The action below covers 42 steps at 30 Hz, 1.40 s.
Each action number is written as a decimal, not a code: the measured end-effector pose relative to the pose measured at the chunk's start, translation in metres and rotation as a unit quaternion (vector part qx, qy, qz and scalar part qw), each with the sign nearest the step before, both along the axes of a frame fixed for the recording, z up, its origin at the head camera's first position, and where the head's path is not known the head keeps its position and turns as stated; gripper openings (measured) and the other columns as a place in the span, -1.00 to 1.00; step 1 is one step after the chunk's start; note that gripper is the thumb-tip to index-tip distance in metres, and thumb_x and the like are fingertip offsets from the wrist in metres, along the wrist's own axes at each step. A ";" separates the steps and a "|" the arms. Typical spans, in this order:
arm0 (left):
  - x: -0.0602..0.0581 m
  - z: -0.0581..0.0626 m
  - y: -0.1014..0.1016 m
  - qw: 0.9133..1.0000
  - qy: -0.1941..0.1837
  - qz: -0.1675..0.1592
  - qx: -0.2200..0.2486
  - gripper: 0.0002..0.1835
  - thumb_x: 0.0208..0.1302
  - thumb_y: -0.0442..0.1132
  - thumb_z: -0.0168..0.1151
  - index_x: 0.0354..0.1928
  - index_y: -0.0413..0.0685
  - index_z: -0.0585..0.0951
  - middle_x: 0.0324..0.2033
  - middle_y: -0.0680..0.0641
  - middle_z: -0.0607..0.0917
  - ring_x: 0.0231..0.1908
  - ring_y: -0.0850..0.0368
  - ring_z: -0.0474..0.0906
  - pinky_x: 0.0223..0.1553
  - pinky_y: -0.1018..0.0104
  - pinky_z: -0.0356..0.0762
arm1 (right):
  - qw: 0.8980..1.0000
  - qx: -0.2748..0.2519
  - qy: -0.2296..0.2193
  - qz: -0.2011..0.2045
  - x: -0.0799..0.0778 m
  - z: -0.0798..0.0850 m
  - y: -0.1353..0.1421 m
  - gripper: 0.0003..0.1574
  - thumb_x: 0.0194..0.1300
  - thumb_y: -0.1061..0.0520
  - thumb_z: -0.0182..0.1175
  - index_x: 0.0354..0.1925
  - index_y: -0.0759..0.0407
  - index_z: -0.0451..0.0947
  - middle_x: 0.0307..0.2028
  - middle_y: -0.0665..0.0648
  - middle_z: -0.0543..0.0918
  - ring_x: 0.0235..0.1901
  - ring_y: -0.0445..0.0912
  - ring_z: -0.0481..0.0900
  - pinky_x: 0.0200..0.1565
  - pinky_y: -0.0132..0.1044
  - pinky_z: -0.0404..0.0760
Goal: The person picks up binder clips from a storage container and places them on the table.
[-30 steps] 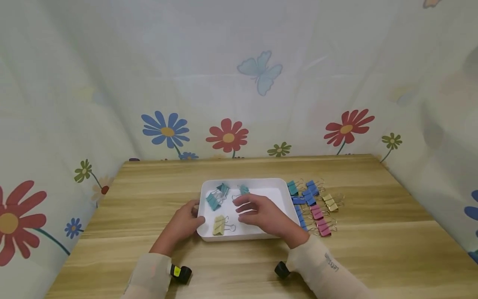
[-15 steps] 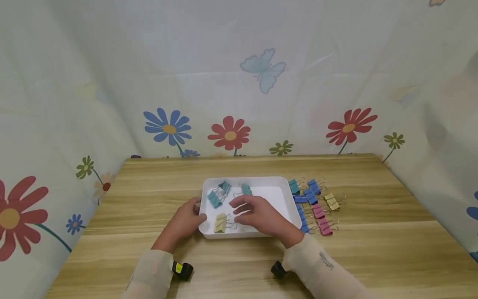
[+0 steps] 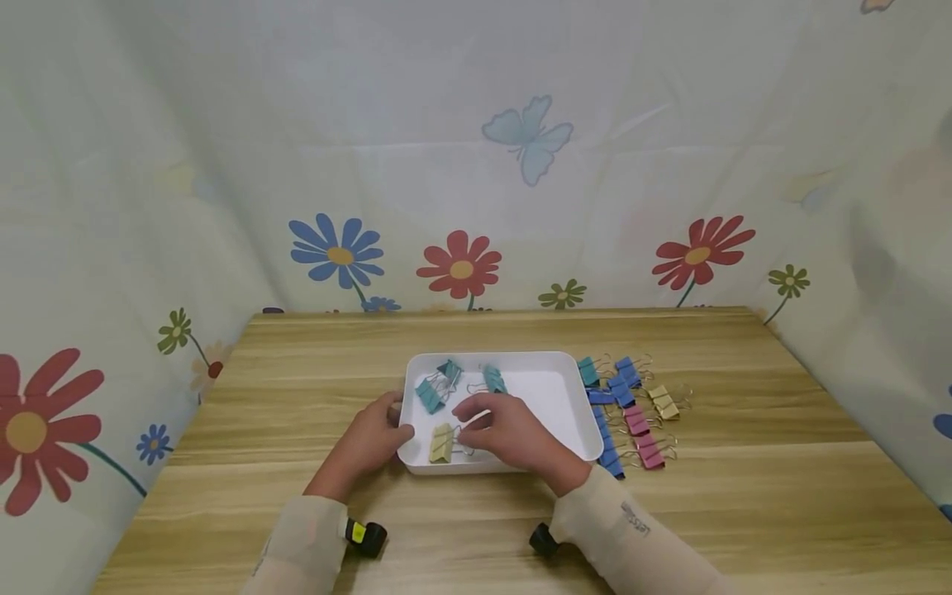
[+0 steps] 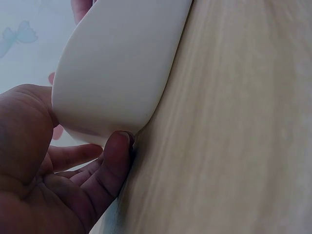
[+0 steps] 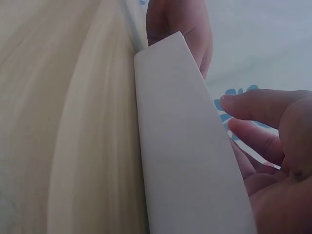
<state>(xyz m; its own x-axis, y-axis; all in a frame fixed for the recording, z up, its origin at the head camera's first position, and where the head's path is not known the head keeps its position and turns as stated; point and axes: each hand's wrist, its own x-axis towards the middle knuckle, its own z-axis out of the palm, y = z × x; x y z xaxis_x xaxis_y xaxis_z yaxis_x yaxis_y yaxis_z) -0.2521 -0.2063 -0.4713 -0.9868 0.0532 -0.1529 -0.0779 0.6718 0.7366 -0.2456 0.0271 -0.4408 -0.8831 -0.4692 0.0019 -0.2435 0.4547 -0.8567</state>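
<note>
My left hand (image 3: 372,438) grips the left end of a white tray (image 3: 550,359), thumb over the rim and fingers against the outer wall; the left wrist view shows the same hold on the tray (image 4: 117,63). My right hand (image 3: 509,430) hovers inside the tray, its thumb and forefinger apart beside the wire handles of a yellow binder clip (image 3: 441,444). From the right wrist, the tray wall hides that clip below the fingers. Two teal binder clips (image 3: 430,397) lie together at the tray's back left, and another teal clip (image 3: 494,378) sits behind my right hand.
Against the tray's right side, several binder clips lie on the wooden table (image 3: 744,496): a teal one (image 3: 588,372), blue ones (image 3: 626,372), pink ones (image 3: 649,451) and a yellow one (image 3: 664,402). A flowered curtain (image 3: 416,165) hangs behind the table.
My right hand has moved left and slightly down towards the yellow clip in the tray. My left hand keeps its hold on the tray; the view has shifted slightly.
</note>
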 end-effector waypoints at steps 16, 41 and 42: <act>0.000 0.001 0.000 1.000 0.000 0.000 -0.004 -0.36 0.20 -0.17 0.23 0.33 -0.13 0.35 -0.08 -0.18 0.67 -0.22 0.07 0.57 -0.06 0.09 0.58 | 0.998 0.058 0.012 -0.027 -0.004 0.002 -0.016 -0.77 0.16 0.03 0.33 -0.21 0.09 0.71 -0.35 -0.05 0.67 -0.29 -0.16 0.57 -0.19 -0.26 0.55; 0.000 0.002 -0.001 1.000 -0.002 0.000 -0.002 -0.34 0.20 -0.18 0.22 0.35 -0.15 0.32 -0.06 -0.18 0.67 -0.21 0.07 0.58 -0.05 0.08 0.58 | 0.995 0.090 0.024 -0.034 -0.005 0.002 -0.021 -0.85 0.11 0.11 0.33 -0.30 0.06 0.75 -0.37 -0.11 0.73 -0.25 -0.20 0.56 -0.11 -0.22 0.53; 0.000 0.001 -0.001 1.000 -0.002 0.000 -0.001 -0.34 0.20 -0.18 0.22 0.35 -0.15 0.33 -0.06 -0.18 0.67 -0.21 0.07 0.58 -0.06 0.09 0.58 | 0.995 0.088 0.024 -0.035 -0.005 0.002 -0.021 -0.85 0.11 0.10 0.33 -0.30 0.06 0.75 -0.37 -0.11 0.73 -0.25 -0.20 0.56 -0.10 -0.22 0.53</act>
